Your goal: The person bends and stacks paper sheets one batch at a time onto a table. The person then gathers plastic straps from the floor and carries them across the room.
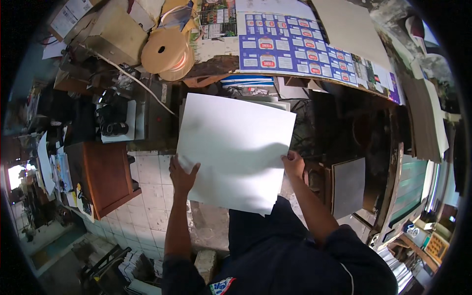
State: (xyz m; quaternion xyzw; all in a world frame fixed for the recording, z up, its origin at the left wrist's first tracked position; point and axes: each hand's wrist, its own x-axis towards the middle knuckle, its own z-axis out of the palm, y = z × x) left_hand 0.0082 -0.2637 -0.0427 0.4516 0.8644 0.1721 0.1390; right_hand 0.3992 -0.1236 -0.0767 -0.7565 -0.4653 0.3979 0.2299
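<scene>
Between two bare hands and above the person's lap is one white sheet (236, 147), smooth, four-cornered and faintly shadowed; whether more sheets lie under it, I cannot tell. At its left edge, the left hand (184, 176) rests with thumb and fingers spread apart, the thumb over the surface. At its right edge, the right hand (294, 165) has thumb and fingers together, pinching the margin.

Beyond the white sheet, to the left, stands one spool (161, 50) with two round, flat, tan flanges, the upper one pierced by a dark hole; one thin pale cord (132, 77) runs beside it. Also beyond, to the right, lies a flat blue label print (295, 46) with repeating rectangles. Left of the white sheet sits one boxy, reddish-brown wooden cabinet (109, 178) over square, pale floor tiles (151, 181); to its right stands one matte grey panel (349, 187).
</scene>
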